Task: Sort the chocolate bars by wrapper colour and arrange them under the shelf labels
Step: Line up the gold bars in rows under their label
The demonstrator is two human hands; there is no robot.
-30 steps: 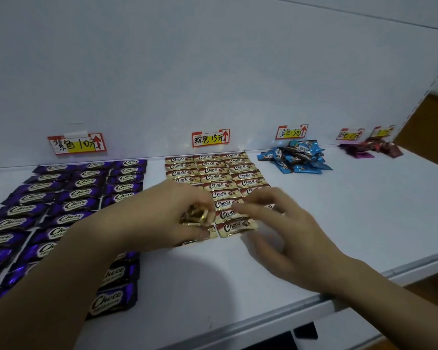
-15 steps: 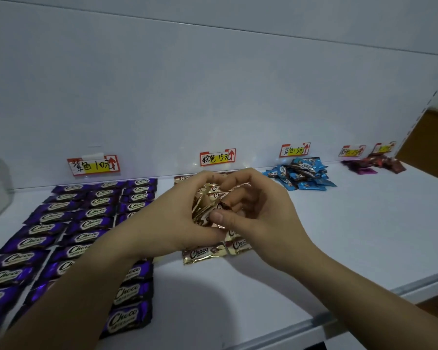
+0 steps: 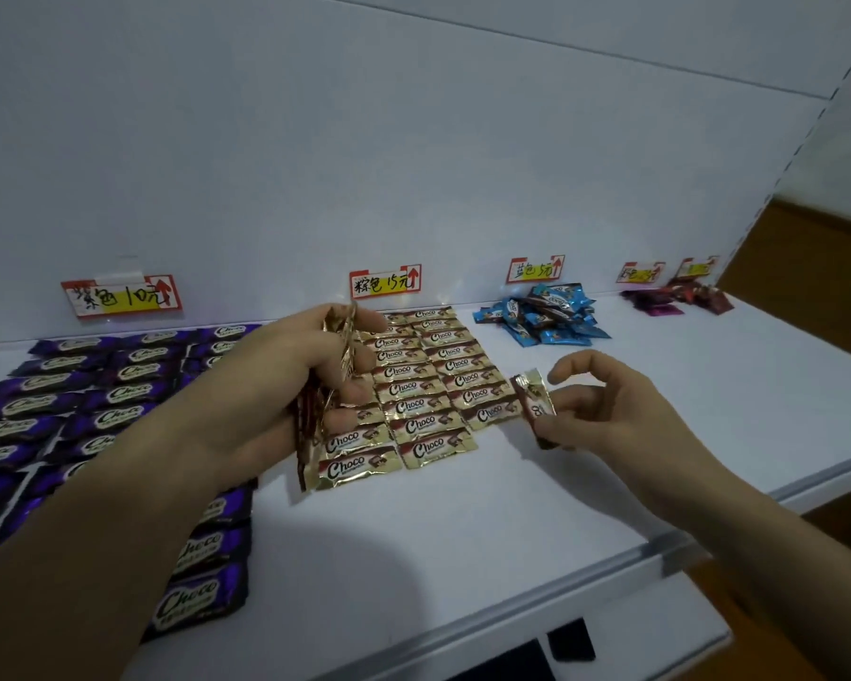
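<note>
From the head view I looked down on a white shelf (image 3: 463, 533) with a white back panel carrying a row of handwritten price labels. My left hand (image 3: 276, 385) was raised over the middle of the shelf, its fingers (image 3: 359, 358) closed around a bunch of gold bars (image 3: 337, 356) held on edge, the wrappers fanning out above and below the palm. My right hand (image 3: 610, 410) hovered just right of the laid-out gold rows, thumb and forefinger pinching a single gold bar (image 3: 536, 407) that stood nearly upright and clear of the shelf; the other fingers were curled loosely above it.

Under the middle label (image 3: 385, 282) the gold bars (image 3: 423, 385) lay flat in neat columns, touching one another edge to edge, printed side up; their left column was partly hidden by my left hand. Under the left label (image 3: 121, 296) the purple bars (image 3: 70, 400) lay in similar rows, running toward the front edge and passing beneath my left forearm. Under the third label (image 3: 535, 268) the blue bars (image 3: 541, 314) sat in a loose heap against the back panel, well apart from the gold rows. Farther right, under two small labels whose writing I could not read, a small pile of dark red and magenta bars (image 3: 679, 299) lay near the end of the shelf.
</note>
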